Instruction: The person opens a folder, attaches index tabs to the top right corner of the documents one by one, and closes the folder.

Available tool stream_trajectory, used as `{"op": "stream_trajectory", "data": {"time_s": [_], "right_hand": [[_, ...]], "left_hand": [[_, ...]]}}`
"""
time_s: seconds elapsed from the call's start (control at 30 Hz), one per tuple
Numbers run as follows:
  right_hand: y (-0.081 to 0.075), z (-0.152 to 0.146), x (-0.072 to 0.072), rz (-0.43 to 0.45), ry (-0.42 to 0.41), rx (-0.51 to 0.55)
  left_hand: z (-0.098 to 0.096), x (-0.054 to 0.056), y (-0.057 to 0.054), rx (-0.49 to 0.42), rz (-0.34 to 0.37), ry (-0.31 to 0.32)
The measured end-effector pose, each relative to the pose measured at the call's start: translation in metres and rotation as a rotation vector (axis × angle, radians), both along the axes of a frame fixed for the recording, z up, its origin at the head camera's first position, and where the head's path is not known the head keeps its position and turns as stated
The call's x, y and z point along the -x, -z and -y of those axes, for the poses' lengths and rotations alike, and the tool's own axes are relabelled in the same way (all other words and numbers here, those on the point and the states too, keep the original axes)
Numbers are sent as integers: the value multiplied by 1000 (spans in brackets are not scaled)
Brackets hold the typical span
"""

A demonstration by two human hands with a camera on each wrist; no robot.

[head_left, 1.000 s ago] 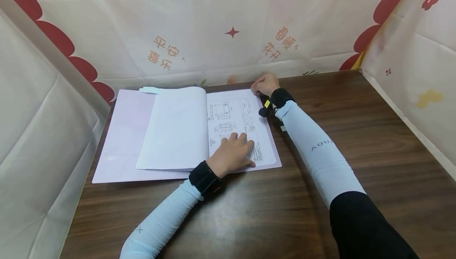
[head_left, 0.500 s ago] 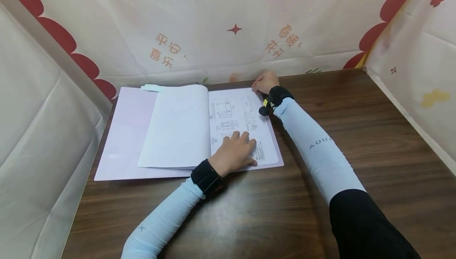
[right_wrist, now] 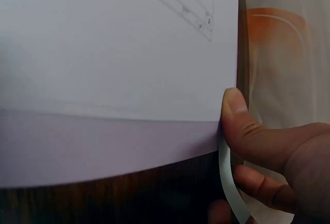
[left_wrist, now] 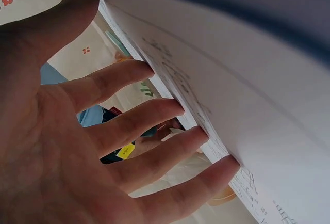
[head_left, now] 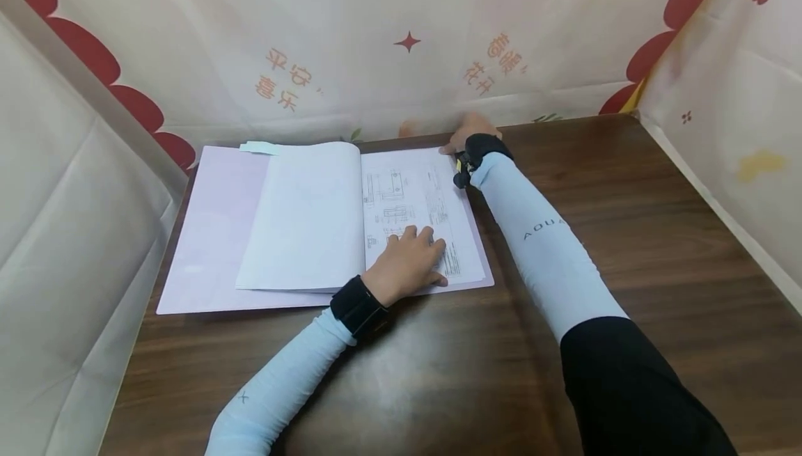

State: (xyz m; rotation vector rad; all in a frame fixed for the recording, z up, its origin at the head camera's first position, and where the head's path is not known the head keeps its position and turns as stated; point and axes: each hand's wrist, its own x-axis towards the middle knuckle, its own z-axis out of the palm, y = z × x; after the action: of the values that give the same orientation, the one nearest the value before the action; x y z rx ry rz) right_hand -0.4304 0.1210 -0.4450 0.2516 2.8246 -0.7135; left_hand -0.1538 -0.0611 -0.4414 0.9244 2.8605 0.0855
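Observation:
A pale purple folder (head_left: 209, 233) lies spread on the table, with a stack of white sheets turned over to its left. On the right, a page (head_left: 401, 170) bears technical line drawings. My left hand (head_left: 404, 264) rests on that page's near part, its spread fingertips (left_wrist: 193, 133) touching the paper. At the far right corner of the page, my right hand (head_left: 473, 132) pinches a pale green paper strip (right_wrist: 230, 182). In the right wrist view its thumb (right_wrist: 240, 121) presses at the page's corner, with curled fingers below; the head view hides the strip.
Another pale green tab (head_left: 259, 147) sticks out from the far edge of the turned sheets. A printed cloth curtain (head_left: 376, 87) stands right behind the folder and along both sides. The brown wooden table (head_left: 438, 372) extends nearer and to the right.
The right hand has turned at the wrist and shifted slightly away, over the page's far corner. The left hand keeps its place on the page. The head view has shifted a little.

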Motion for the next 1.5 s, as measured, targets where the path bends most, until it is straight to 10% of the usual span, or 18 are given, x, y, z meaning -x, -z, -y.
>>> {"op": "stream_trajectory", "data": {"time_s": [0.47,0.73,0.9,1.2,1.5], "right_hand": [[-8,0,-28,-112,-135,-146],[-8,7,-49,-367,-354,-196],[-11,-3,-95,-447,-495,-102],[3,-46,-227,-384,-793,-110],[4,-43,-247,-371,-844,-133]], "left_hand": [[-1,0,2,5,3,10],[-4,-5,6,14,30,14],[-4,-6,5,16,28,4],[-3,-7,3,28,22,0],[6,-5,-5,28,-12,10]]}}
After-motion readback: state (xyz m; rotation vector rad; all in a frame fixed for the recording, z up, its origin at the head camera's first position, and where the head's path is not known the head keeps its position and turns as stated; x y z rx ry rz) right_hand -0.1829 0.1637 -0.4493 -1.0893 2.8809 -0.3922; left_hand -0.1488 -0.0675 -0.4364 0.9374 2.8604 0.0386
